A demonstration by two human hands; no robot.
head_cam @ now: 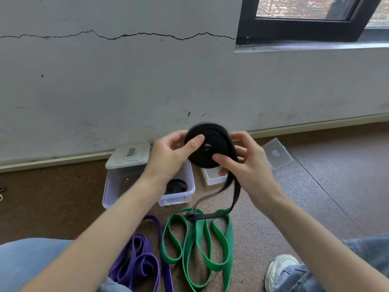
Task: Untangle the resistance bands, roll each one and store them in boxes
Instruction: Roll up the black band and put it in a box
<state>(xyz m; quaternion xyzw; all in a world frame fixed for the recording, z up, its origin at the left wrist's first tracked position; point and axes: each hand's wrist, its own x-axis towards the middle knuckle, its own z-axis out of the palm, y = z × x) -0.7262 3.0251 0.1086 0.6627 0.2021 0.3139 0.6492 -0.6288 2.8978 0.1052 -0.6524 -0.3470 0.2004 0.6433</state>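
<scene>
A black resistance band [212,142] is wound into a thick disc and held up in front of the wall. My left hand [170,153] pinches the disc's left side, thumb on its face. My right hand [246,159] grips its right side, thumb on the face. The band's loose tail [235,192] hangs down to the floor. A green band [199,245] lies in loops on the floor below, and a purple band [139,262] lies heaped to its left. A clear plastic box [179,199] behind my left wrist holds another rolled black band [176,186].
A white lid [128,154] rests on the clear box's far end. A second small clear box [212,178] stands to the right, its lid [276,153] lying beyond it. My knees and a white shoe [281,270] frame the floor space. The wall runs close behind.
</scene>
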